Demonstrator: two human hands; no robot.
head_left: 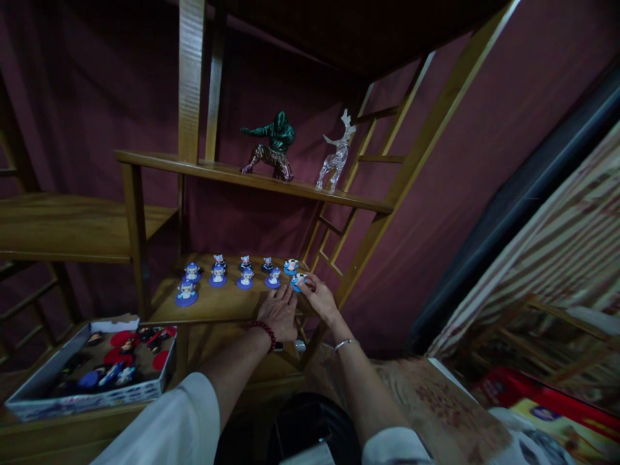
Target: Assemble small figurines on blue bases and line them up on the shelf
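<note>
My right hand point(320, 298) pinches a small figurine on a blue round base point(298, 281) at the right end of the wooden shelf point(217, 306). Just left of it, my left hand point(279, 315) lies on the shelf's front part with its fingers stretched out, holding nothing. Beyond the pinched piece stands a similar blue-based figurine point(290, 266). Several figurines on purple bases, among them a white one point(245, 278), stand in a row to the left. Behind them are small dark figurines point(246, 263). My right fingers partly cover the held piece.
On the upper shelf point(217, 172) are a green crouching figure point(278, 139) and a clear deer statuette point(335, 158). An open box point(87, 403) with several more figurines sits at the lower left. A slanted wooden post point(387, 219) rises beside my right hand.
</note>
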